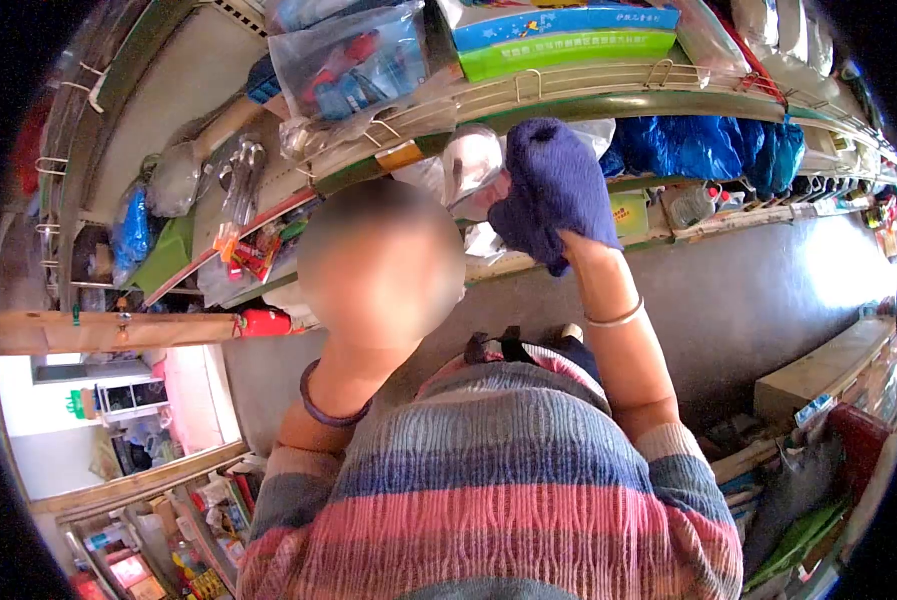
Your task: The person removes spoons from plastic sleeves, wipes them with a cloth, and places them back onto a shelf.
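My left hand (378, 275) is raised towards the shelves, a dark bracelet at its wrist. A blur covers the hand, so its fingers and anything in them are hidden. My right hand (558, 195) is raised beside it, covered by a dark blue knitted fabric (546, 150) that looks like a glove or sock. A silver bangle sits on that wrist. The fabric hides the fingers. Between the two hands shows a whitish rounded object with clear plastic (472, 165). Whether either hand touches it I cannot tell.
A wire-edged shelf (528, 88) runs across the top, bearing a blue and green box (568, 42) and a clear bag of packets (353, 75). Blue plastic bags (683, 145) hang at right. A wooden-framed opening (118, 420) lies at left, and a cabinet (818, 375) stands at right.
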The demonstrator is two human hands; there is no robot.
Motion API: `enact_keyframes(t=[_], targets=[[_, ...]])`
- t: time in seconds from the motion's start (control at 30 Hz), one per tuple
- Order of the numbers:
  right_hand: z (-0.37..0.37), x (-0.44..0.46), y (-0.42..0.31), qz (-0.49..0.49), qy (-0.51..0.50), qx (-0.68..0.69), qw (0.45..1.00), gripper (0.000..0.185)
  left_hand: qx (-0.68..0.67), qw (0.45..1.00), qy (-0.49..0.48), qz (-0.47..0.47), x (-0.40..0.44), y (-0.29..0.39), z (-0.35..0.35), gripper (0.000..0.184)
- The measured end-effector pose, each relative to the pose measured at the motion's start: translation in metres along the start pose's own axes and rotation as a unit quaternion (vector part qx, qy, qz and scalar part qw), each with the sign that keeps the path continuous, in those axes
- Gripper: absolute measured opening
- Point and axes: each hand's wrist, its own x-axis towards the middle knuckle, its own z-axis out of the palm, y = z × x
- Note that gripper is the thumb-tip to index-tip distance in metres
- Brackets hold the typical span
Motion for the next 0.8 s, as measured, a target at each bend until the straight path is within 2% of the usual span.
enact_keyframes(t=[0.07, 0.1, 0.2, 0.23, 0.33, 0.47, 0.5, 0.57, 0.7, 0.8], targets=[[-0.011, -0.003, -0.012, -0.057, 0.022, -0.007, 0.998, 0.029, 0.012, 1.0, 0.011, 0.013, 0.001, 0.0, 0.002, 0.01], [-0.016, -0.004, -0.022, -0.077, 0.069, 0.021, 0.994, 0.032, 0.021, 0.999, 0.014, 0.023, 0.001, 0.001, 0.003, 0.01], [-0.027, -0.004, -0.034, -0.122, 0.097, 0.107, 0.982, 0.031, 0.054, 0.997, 0.017, 0.055, 0.002, 0.006, 0.003, 0.01], [-0.038, -0.003, -0.04, -0.174, 0.075, 0.007, 0.982, 0.027, 0.065, 0.996, 0.017, 0.067, 0.003, 0.008, 0.003, 0.011], [-0.039, -0.002, -0.057, -0.029, 0.097, 0.022, 0.995, 0.026, 0.071, 0.993, 0.02, 0.097, 0.004, 0.012, 0.004, 0.012], [-0.028, -0.005, -0.038, -0.074, 0.214, 0.037, 0.973, 0.022, 0.043, 0.994, 0.021, 0.1, 0.003, 0.016, 0.003, 0.012], [-0.034, -0.003, -0.039, -0.124, 0.219, 0.021, 0.968, 0.021, 0.049, 0.993, 0.029, 0.102, 0.005, 0.015, 0.003, 0.012], [-0.042, -0.001, -0.055, -0.136, 0.192, -0.034, 0.971, 0.024, 0.076, 0.992, 0.025, 0.101, 0.004, 0.012, 0.001, 0.014], [-0.031, -0.002, -0.062, -0.153, 0.21, -0.006, 0.966, 0.019, 0.128, 0.987, 0.01, 0.096, 0.005, 0.007, -0.002, 0.018], [-0.035, -0.004, -0.053, -0.079, 0.151, 0.038, 0.985, 0.019, 0.104, 0.987, 0.029, 0.116, 0.004, 0.009, 0.004, 0.017]])
